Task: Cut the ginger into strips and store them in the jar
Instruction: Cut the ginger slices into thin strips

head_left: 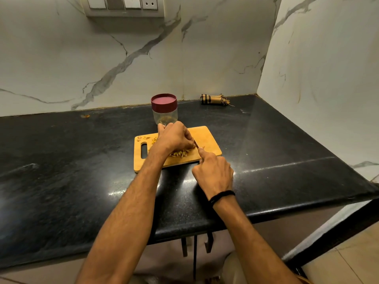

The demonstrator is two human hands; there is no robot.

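While cut strips (180,154) are lying on the board (207,136), your right grip (213,173) is clasping the knife (196,144), your left grip (174,138) is curling beside it, contents hidden; the jar (164,114) is sitting lidded.

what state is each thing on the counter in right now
jar: upright, lid on
cutting board: flat on the counter
ginger: cut strips piled on board
knife: gripped by right hand, tip at board
left hand: fingers curled on the ginger
cloth: rolled, by the wall
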